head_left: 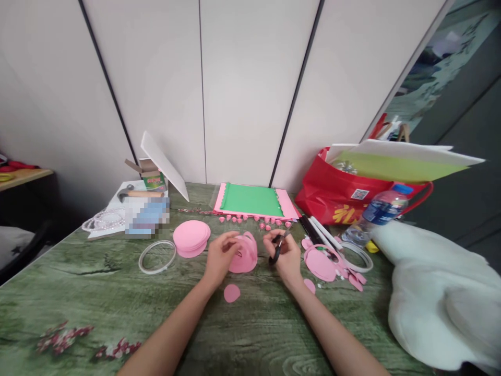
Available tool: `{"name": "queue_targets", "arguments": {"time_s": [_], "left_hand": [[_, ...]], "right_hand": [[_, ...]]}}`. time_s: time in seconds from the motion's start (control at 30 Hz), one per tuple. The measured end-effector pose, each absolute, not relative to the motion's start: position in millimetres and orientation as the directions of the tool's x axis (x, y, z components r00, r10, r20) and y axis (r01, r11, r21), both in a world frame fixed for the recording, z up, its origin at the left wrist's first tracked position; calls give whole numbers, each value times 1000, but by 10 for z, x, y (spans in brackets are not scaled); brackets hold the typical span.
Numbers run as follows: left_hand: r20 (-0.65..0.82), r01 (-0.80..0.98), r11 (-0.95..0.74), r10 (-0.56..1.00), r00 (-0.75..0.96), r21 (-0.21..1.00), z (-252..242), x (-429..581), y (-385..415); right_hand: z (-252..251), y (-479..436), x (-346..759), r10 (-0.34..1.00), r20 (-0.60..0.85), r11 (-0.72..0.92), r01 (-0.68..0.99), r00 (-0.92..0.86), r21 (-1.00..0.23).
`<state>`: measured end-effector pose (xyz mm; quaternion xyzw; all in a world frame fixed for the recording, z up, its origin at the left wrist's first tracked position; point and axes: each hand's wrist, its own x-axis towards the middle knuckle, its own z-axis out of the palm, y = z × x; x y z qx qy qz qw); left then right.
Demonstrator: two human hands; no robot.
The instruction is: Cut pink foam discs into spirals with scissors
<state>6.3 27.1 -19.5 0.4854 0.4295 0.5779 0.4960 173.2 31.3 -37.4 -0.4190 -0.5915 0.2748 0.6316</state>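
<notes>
In the head view, my left hand [221, 258] pinches the edge of a curled pink paper piece [246, 256] that looks cut into a loose spiral. My right hand [288, 261] is closed around small scissors with black handles [276, 253]; their blades point up and away from me, apart from the paper. A small pink paper disc [231, 293] lies on the table in front of my left wrist. Left of that hand is a stack of pink paper circles [191, 237]. To the right of my right hand lie pink paper rings and offcuts [321, 263].
Small pink rolled pieces [239, 218] line the near edge of a green sheet [253, 199]. Tape rolls [157, 257] flank the work. At right stand a water bottle [378, 215], a red bag [324, 190] and a white plush [426, 297]. A hammer [143, 194] lies back left.
</notes>
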Motion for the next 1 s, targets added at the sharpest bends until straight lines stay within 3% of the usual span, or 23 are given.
{"name": "queue_targets", "arguments": {"time_s": [0.17,0.33,0.67,1.0], "left_hand": [[81,-341,-127,986,-147,931,-141,-55,348],[13,-480,-52,996,-84,875,-74,-149,390],[-115,-558,31,987,-116,829,-162,-110,372],[-196,-668,134,980,-19,732,-96,-145,414]], "right_hand": [[-517,374,1787,882,465,441,214,77,-872],[-525,336,1756,902,431,420,253,-10,-872],[-469,342,1737,902,430,419,207,14,-884],[-512,378,1855,747,553,443,343,370,-828]]}}
